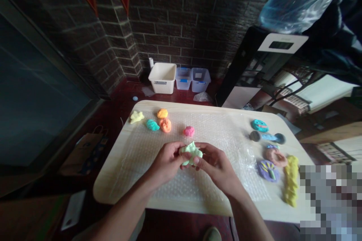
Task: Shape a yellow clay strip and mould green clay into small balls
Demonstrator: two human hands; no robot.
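A lump of pale green modelling clay (pixel 190 152) is pinched between my two hands above the table's middle. My left hand (pixel 169 158) grips its left side, with the thumb pressed on its face. From the other side my right hand (pixel 212 162) holds it with thumb and fingers closed. The clay is uneven, with a thin point sticking up at its top. Just beyond it lies a pink clay lump (pixel 189 131) on the bubble wrap (pixel 217 128). Farther left sit an orange-yellow lump (pixel 162 113), an orange lump (pixel 165 125), a teal lump (pixel 152 124) and a pale yellow piece (pixel 137 117).
Along the right of the wooden table (pixel 203 212) lie a teal disc (pixel 259 125), a grey-ended dumbbell shape (pixel 267 137), a brownish-pink ring (pixel 276 157), a purple disc (pixel 268 171) and a yellow strip (pixel 291 180). Bins (pixel 163 79) and a water dispenser (pixel 254 64) stand behind.
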